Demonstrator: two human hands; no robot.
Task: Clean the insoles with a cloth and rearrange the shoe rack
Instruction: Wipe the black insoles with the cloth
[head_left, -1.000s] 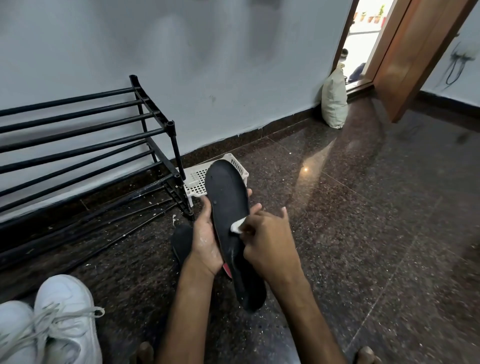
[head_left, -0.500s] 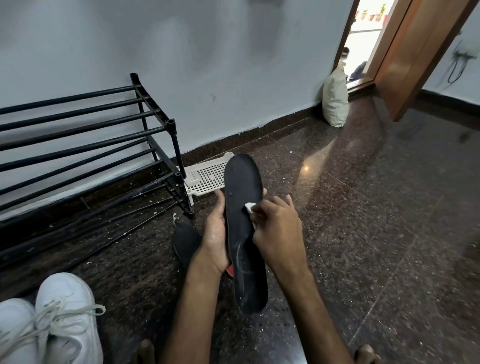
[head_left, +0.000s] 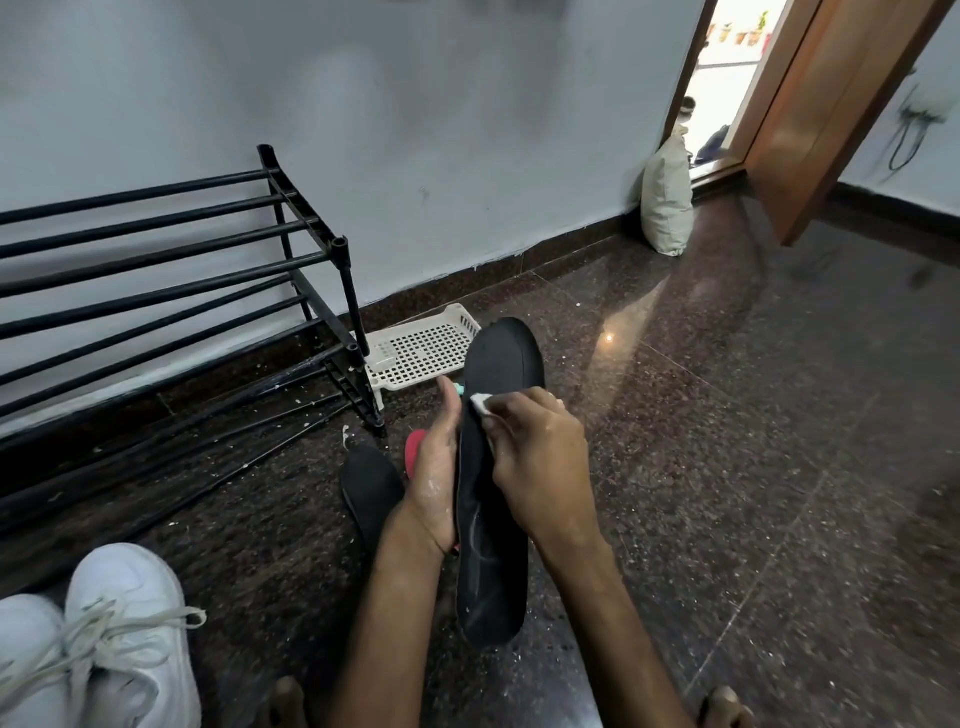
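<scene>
A long black insole (head_left: 491, 551) stands on end in front of me, toe up. My left hand (head_left: 435, 483) grips its left edge from behind. My right hand (head_left: 535, 457) pinches a small white cloth (head_left: 480, 404) and presses it on the insole's upper part. A second black insole (head_left: 370, 488) lies on the floor left of my left hand, and a red-edged one (head_left: 414, 452) shows behind that hand. The black shoe rack (head_left: 171, 291) stands bare against the wall on the left.
A white perforated tray (head_left: 421, 351) lies on the floor by the rack's right end. A pair of white sneakers (head_left: 98, 639) sits at the bottom left. A pale sack (head_left: 667, 202) leans by the open wooden door (head_left: 826, 104). Dark polished floor spreads to the right.
The insole has swung from tilted to nearly upright and shifted right. My right hand with the cloth has moved up the insole toward the toe.
</scene>
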